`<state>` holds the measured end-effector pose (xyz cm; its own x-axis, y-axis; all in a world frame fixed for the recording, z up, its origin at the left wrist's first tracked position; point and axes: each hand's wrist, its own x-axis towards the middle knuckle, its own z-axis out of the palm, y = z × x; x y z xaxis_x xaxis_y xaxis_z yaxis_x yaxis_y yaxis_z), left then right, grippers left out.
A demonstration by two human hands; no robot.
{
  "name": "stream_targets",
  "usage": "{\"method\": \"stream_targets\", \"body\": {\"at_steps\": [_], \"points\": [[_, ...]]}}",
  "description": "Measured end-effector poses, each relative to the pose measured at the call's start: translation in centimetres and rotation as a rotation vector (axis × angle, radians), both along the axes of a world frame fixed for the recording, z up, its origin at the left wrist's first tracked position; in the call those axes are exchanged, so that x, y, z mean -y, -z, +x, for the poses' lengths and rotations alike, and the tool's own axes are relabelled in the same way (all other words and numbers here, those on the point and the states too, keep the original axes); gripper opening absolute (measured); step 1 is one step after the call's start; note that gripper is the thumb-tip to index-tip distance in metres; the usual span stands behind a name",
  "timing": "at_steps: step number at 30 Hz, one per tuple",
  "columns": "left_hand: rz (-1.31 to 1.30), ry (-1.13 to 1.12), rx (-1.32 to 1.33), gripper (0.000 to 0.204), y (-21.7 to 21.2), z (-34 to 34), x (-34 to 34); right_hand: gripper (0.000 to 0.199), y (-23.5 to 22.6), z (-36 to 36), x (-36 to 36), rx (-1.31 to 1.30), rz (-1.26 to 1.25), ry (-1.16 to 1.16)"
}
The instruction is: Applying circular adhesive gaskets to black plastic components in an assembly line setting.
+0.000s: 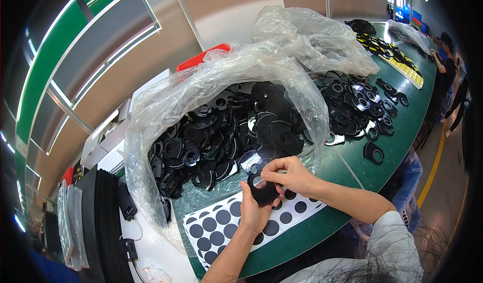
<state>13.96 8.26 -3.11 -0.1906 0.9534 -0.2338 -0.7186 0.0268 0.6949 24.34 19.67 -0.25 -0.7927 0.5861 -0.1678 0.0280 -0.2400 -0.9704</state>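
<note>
We see both hands' fingers pinching one black ring [262, 190]: left hand [255, 211] at six o'clock (underneath), right hand [291, 175] at two.

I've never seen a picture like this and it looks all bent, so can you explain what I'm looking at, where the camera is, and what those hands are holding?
The camera sits on a person's head and looks down, and its fisheye lens bends straight edges. No machine here: the two bare hands are that person's own. The left hand and right hand hold one black ring-shaped part between them. Under them, on the green table, lies a white sheet of dark round stickers. Behind it, a clear plastic bag lies open, full of similar black parts. More black parts lie loose to the right. Another person stands at the far end.
</note>
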Motion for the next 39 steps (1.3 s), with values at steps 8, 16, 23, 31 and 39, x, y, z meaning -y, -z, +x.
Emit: {"method": "stream_targets", "body": {"at_steps": [8, 16, 23, 31, 39], "points": [[-0.008, -0.011, -0.007, 0.078, 0.0, 0.0, 0.0, 0.019, -0.1, 0.0, 0.0, -0.005, 0.0, 0.001], [-0.022, -0.013, 0.002, 0.079, -0.4, 0.2, 0.0, 0.019, -0.1, 0.1, 0.1, 0.0, 0.008, 0.003], [0.019, 0.002, 0.01, 0.076, -0.4, 0.1, 0.0, 0.019, 0.1, 0.1, 0.1, -0.02, -0.005, 0.0], [0.037, 0.007, -0.03, 0.032, 0.7, -0.2, 0.0, 0.021, 0.1, 0.1, 0.2, -0.01, 0.04, 0.004], [0.051, 0.007, -0.004, 0.03, 0.8, -0.2, 0.1, 0.017, 1.6, 0.0, -0.6, -0.204, 1.153, 0.203]]}}
